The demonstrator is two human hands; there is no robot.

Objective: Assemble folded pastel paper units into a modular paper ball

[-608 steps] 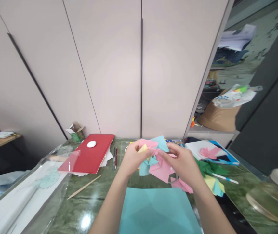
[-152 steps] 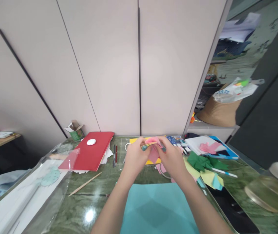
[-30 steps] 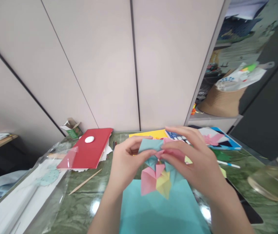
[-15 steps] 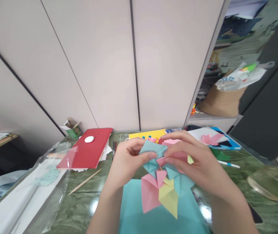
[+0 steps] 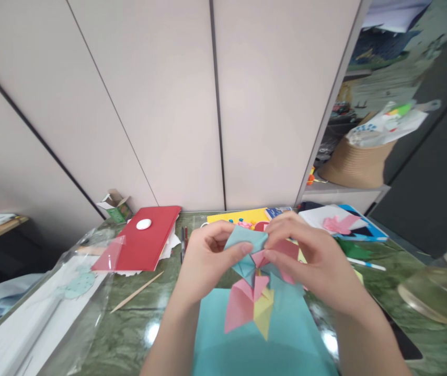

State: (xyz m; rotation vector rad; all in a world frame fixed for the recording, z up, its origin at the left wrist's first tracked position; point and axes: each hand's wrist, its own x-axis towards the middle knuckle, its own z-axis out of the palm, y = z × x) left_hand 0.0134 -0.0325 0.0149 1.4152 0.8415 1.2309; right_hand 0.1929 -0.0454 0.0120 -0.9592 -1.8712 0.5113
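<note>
Both hands hold up a folded paper origami piece (image 5: 240,305) made of pink, yellow and light blue units. My left hand (image 5: 211,256) pinches its light blue upper-left unit, thumb in front and fingers behind. On the other side, my right hand (image 5: 309,256) is closed on the piece, thumb and index fingertip at a small pink fold near the centre. Pink and yellow points hang below the hands. The right part of the piece is partly hidden by my right hand. Under it lies a light blue paper sheet (image 5: 227,352) on the green marbled table (image 5: 129,339).
At left are a red folder (image 5: 148,243) with a white round object (image 5: 144,224), a pointed wooden stick (image 5: 137,292) and a clear plastic sleeve (image 5: 86,313). A glass jar (image 5: 438,287) stands right, near a white-and-blue pen (image 5: 366,263). Behind rises a pale cabinet (image 5: 160,104).
The lower pink and yellow points have turned and shifted slightly up and left. My right hand's fingers have drawn in closer around the piece, while my left hand has barely moved.
</note>
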